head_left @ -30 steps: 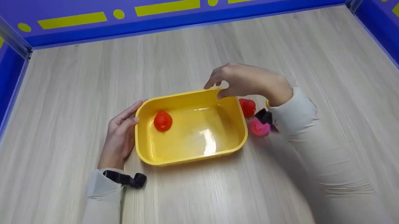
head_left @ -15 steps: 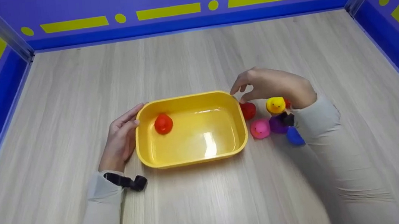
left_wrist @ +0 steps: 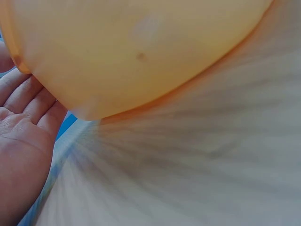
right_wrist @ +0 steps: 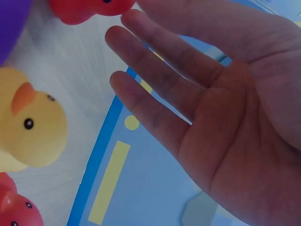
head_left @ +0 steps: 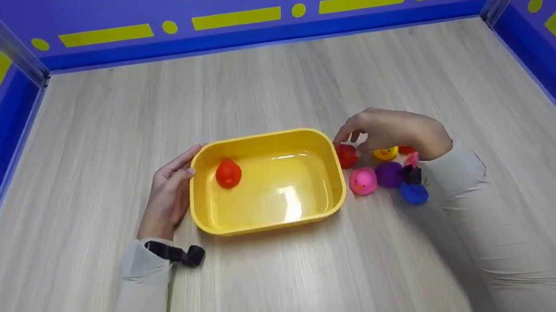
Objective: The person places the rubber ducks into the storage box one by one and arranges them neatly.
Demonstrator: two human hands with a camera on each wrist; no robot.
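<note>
A yellow plastic bin point(head_left: 270, 225) sits mid-table with one red rubber duck point(head_left: 228, 173) inside, near its left end. My left hand point(head_left: 164, 195) holds the bin's left end, thumb at the rim and fingers along the outer wall; the left wrist view shows those fingers point(left_wrist: 28, 96) against the bin wall point(left_wrist: 141, 56). Just outside the right end, my right hand point(head_left: 390, 130) has thumb and forefinger around another red rubber duck point(head_left: 346, 156). In the right wrist view, the thumb meets that duck at the top edge, the other fingers point(right_wrist: 150, 80) extend loosely, and the forefinger is hidden.
Beside and under the right hand stand a pink duck point(head_left: 363, 181), a purple duck point(head_left: 390, 175), a blue duck point(head_left: 414, 193) and a yellow duck point(right_wrist: 35, 120). More red and pink ones are partly covered by the wrist. Blue-purple walls point(head_left: 264, 34) border the wooden table.
My right hand has moved right and down from above the bin's far right corner to the red duck outside it. The left hand and bin keep their place.
</note>
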